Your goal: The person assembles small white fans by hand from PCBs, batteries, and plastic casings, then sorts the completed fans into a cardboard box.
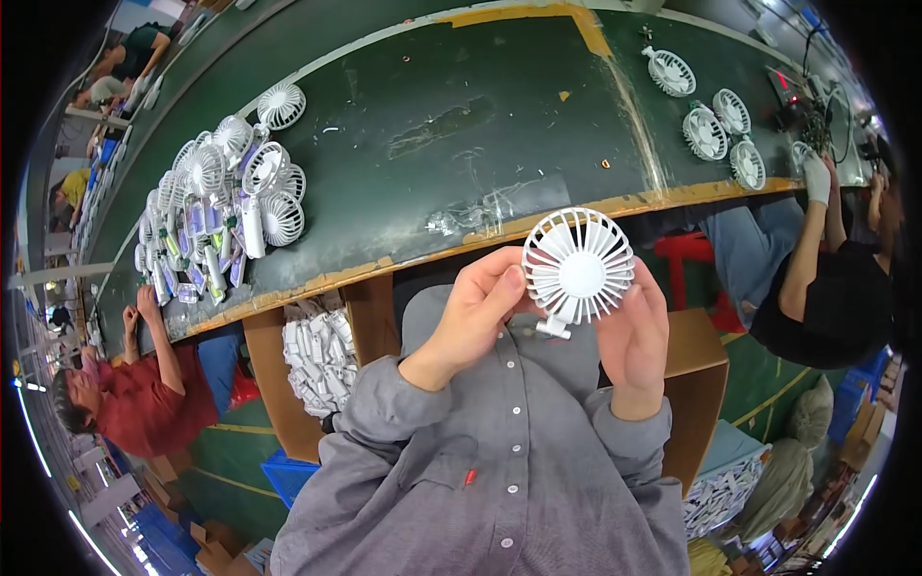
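A white round fan head (584,276) with a slatted grille is held up in front of my chest, just off the table's near edge. A short white stem sticks out at its lower left. My left hand (480,305) pinches its left rim, thumb in front and the other fingers partly hidden behind it. At the right rim my right hand (634,331) is curled around it, its fingertips partly covered by the grille. On the table to the left lies a heap of white fans (204,171), with white and purple handle parts among them.
The dark green worktable (384,192) has a worn, yellowed edge. Several fan heads (706,132) lie at its right. Below stand a cardboard box (274,384) beside white parts (319,360) and another carton (696,384). Co-workers sit at left (144,403) and right (816,307).
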`<state>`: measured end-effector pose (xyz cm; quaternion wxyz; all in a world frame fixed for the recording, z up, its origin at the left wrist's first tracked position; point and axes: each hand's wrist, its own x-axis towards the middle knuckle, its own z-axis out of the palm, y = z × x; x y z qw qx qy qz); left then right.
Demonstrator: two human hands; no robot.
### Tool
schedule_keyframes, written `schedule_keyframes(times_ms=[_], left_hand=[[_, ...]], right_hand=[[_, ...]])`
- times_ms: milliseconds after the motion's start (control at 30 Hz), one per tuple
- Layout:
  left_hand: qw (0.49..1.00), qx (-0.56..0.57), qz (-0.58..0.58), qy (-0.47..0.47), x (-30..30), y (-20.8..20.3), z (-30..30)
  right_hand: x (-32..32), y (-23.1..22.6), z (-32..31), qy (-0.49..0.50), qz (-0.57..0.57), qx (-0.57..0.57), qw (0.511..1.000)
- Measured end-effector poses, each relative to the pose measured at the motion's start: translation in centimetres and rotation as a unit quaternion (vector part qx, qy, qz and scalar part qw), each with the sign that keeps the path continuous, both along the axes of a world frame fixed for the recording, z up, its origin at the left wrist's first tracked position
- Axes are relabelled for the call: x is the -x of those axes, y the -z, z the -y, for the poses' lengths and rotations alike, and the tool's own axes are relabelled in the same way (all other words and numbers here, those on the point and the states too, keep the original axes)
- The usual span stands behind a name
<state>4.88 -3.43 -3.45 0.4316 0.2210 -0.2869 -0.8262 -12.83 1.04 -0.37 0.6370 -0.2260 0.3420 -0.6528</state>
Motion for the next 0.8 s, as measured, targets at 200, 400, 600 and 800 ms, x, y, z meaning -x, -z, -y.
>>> schedule_keyframes(times_ms=[200, 400, 600, 800], left_hand=[[0.634, 0.429, 0.599, -0.234, -7.8, 0.3, 5.1], [0.288, 0.295, 0.867, -0.281, -23.8, 2.1, 9.4], [0.315, 0.280, 0.878, -0.227, -27.2, 1.8, 10.2], [0.489, 0.308, 0.734, -0.357, -26.1, 0.0, 10.5]], right_hand=[[3.5, 2.4, 3.6, 0.083, -0.358, 0.048, 0.929], [12.8, 8.1, 11.8, 0.125, -0.821, 0.139, 0.540], [19.3, 11.1, 18.8, 0.193, -0.905, 0.089, 0.369], [11.2, 9.3, 16.9, 0.243, -0.803, 0.169, 0.517]])
